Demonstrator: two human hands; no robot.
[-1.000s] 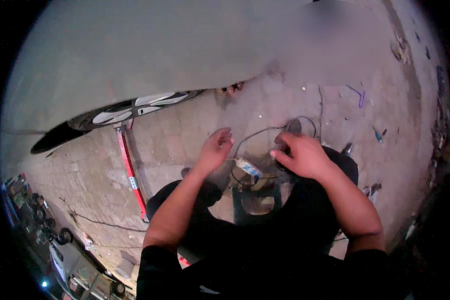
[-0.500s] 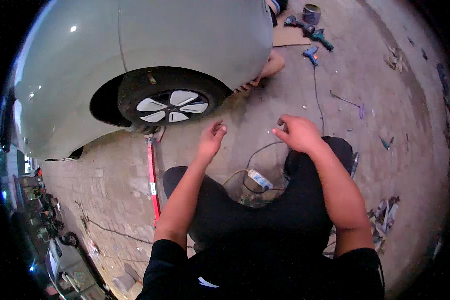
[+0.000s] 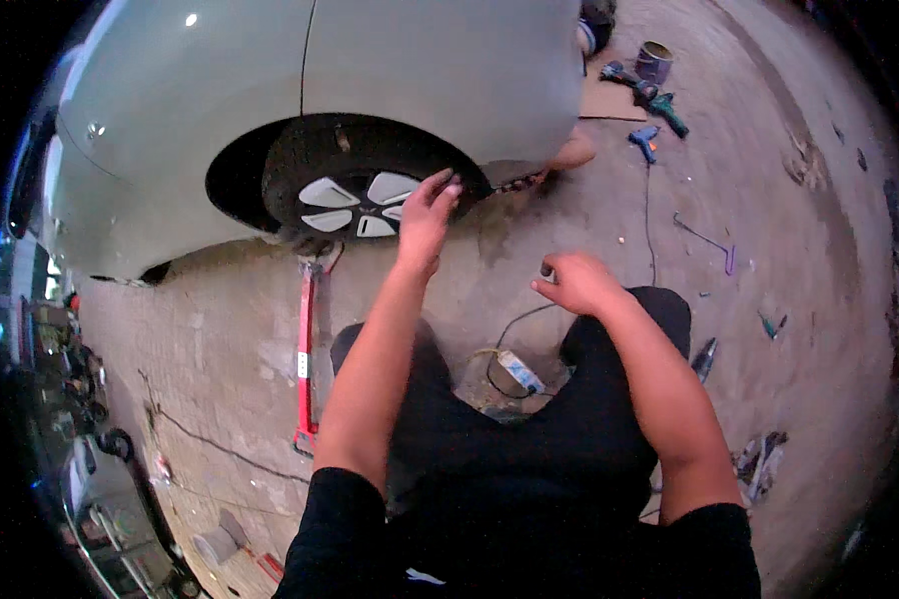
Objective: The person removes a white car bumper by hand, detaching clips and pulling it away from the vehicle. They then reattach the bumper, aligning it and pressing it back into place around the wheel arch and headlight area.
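Observation:
My left hand (image 3: 432,208) is raised in front of the car's black tire and five-panel wheel (image 3: 368,196), its fingers partly bent and apart; whether it touches the tire I cannot tell. My right hand (image 3: 567,280) hovers over my right knee with fingers loosely curled, thumb apart, seemingly empty. Beside the wheel, another person's arm (image 3: 569,153) reaches in under the pale car body (image 3: 440,70). A red floor jack (image 3: 305,354) extends from below the wheel, left of my legs. A power strip (image 3: 520,370) with cables lies between my knees.
Power tools (image 3: 659,110), a blue glue-gun-like tool (image 3: 643,143), a metal can (image 3: 655,62) and cardboard (image 3: 609,103) lie beside the car. A bent rod (image 3: 709,241) and pliers (image 3: 771,325) lie rightward. A small vehicle (image 3: 100,499) stands at the lower left.
My left hand has risen toward the wheel. My right hand has shifted slightly lower than half a second ago. The view has swung, bringing more of the car and wheel face into sight.

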